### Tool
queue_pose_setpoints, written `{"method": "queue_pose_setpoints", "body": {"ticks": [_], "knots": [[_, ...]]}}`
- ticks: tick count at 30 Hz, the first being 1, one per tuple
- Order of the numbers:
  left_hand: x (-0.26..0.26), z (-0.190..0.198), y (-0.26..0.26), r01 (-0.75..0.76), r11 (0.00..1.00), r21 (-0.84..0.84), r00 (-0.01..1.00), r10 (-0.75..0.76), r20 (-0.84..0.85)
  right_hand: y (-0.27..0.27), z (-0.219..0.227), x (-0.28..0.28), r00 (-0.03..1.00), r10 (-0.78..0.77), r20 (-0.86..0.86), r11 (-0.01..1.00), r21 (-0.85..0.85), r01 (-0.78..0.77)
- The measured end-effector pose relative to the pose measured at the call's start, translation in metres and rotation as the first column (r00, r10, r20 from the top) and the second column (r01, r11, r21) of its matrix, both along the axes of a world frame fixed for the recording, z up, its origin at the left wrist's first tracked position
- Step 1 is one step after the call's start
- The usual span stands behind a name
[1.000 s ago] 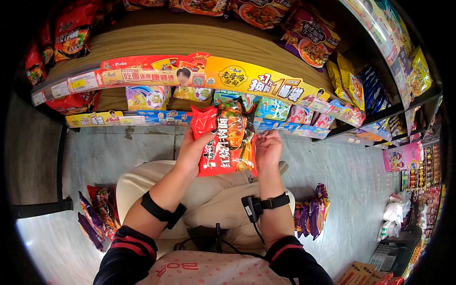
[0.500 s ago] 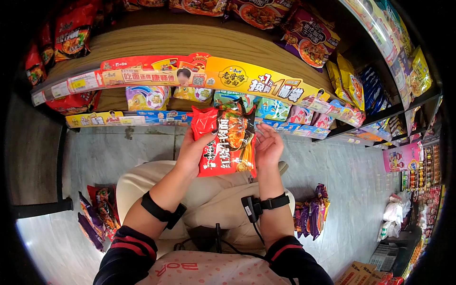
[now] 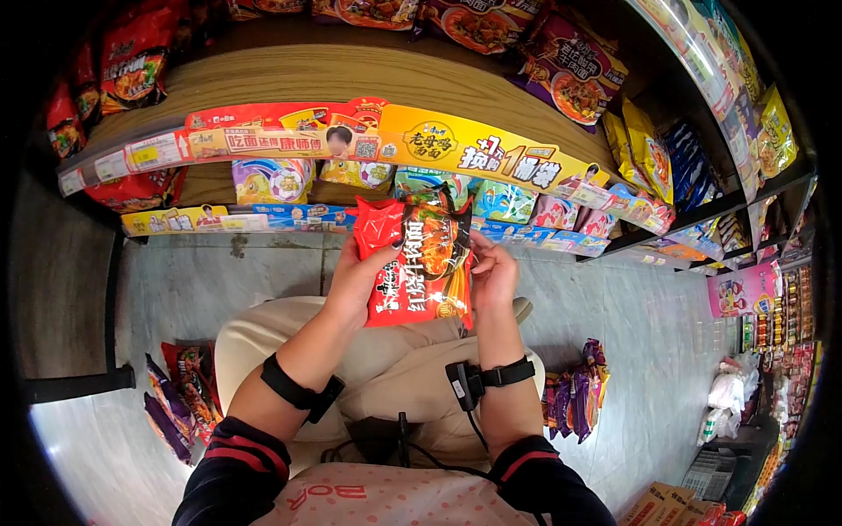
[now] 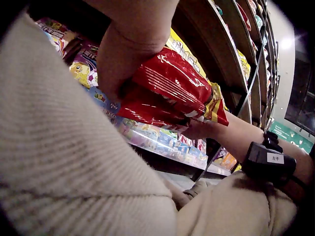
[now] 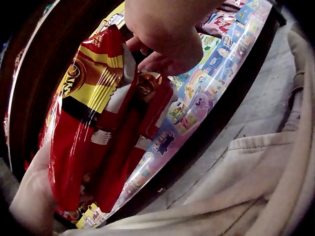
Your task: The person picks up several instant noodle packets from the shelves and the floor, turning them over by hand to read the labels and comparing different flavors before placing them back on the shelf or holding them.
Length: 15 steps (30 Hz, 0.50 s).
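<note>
A red instant noodle packet point(image 3: 421, 267) with a picture of noodles stands tilted above the person's lap in the head view. The left hand point(image 3: 355, 280) grips its left side, thumb over the front and fingers behind. At the right edge, the right hand point(image 3: 495, 273) holds the packet with curled fingers, partly hidden behind it. The right wrist view shows the crimped end of the red packet point(image 5: 74, 142) and a second red layer behind it, with the right hand's fingertips point(image 5: 152, 61) at the upper edge. In the left wrist view the packet's red back point(image 4: 170, 91) shows.
A wooden shelf point(image 3: 289, 74) with a price strip point(image 3: 474, 145) lies ahead, noodle packets above and small colourful packs below. More packets sit on the floor at left point(image 3: 189, 394) and right point(image 3: 574, 394). Cartons point(image 3: 662, 506) stand at lower right.
The right hand's fingers opened away from the packet's edge half a second ago and now curl back onto it. The packet has turned slightly; the left hand keeps its grip.
</note>
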State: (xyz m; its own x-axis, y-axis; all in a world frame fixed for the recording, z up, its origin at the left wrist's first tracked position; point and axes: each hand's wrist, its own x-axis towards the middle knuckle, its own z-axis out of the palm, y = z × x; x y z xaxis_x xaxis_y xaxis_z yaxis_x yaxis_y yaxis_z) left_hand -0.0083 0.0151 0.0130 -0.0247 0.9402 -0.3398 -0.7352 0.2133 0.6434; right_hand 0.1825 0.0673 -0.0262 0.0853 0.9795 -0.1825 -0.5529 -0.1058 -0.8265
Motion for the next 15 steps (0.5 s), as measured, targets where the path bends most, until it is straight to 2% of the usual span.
{"method": "queue_pose_setpoints", "body": {"ticks": [2,4,7,10,15], "knots": [[0.0,-0.001,0.0,0.004,1.0,0.004,1.0,-0.004,0.002,-0.001,0.002,-0.002,1.0,-0.021,0.017,1.0,-0.013,0.021],[0.0,-0.001,0.0,-0.007,1.0,0.017,1.0,0.007,0.007,0.0,0.005,-0.003,0.998,-0.059,-0.022,0.993,-0.1,0.056],[0.001,0.0,-0.001,-0.009,1.0,0.011,1.0,0.009,-0.004,0.001,0.005,-0.003,0.997,-0.037,-0.071,0.993,-0.111,0.029],[0.0,-0.004,0.0,0.008,1.0,-0.004,1.0,-0.008,0.004,0.0,0.01,-0.009,0.995,-0.101,-0.021,0.989,-0.113,0.098],[0.0,-0.002,0.0,0.003,1.0,-0.01,1.0,-0.003,-0.015,-0.001,0.012,-0.009,0.997,-0.073,-0.037,0.994,-0.086,0.069]]}}
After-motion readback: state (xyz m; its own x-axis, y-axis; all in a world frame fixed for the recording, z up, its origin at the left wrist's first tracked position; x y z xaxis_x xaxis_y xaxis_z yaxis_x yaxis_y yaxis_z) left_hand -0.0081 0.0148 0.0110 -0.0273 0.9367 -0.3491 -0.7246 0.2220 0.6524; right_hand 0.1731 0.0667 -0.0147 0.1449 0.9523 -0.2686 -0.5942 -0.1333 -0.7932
